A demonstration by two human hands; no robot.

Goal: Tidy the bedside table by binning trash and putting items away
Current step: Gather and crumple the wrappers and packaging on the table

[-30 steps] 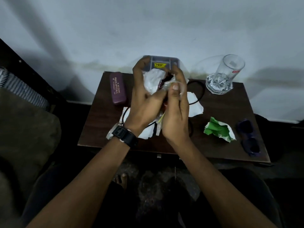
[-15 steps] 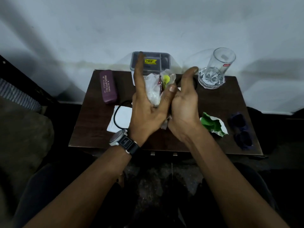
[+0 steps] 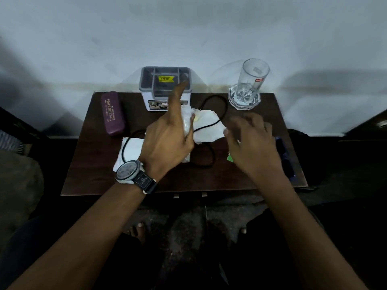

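Observation:
My left hand [image 3: 167, 139] is over the middle of the dark wooden bedside table [image 3: 88, 174], closed on a bundle of crumpled white wrappers [image 3: 187, 120] with the index finger sticking out. My right hand [image 3: 251, 143] hovers open and blurred to its right, above the green wrapper [image 3: 230, 158], which is mostly hidden. Crumpled white paper [image 3: 209, 128] lies between the hands, and another white paper [image 3: 130, 151] lies to the left. A black cord [image 3: 217, 103] loops across both papers.
A maroon glasses case [image 3: 112, 114] lies at the back left. A small grey-topped bin with compartments [image 3: 164, 80] stands at the back centre against the wall. An empty drinking glass [image 3: 250, 84] stands at the back right. Dark sunglasses [image 3: 284, 155] lie at the right edge.
The hands have parted: my right hand let go of the bundle and moved right and down. My left hand kept the wrappers and lowered toward the table.

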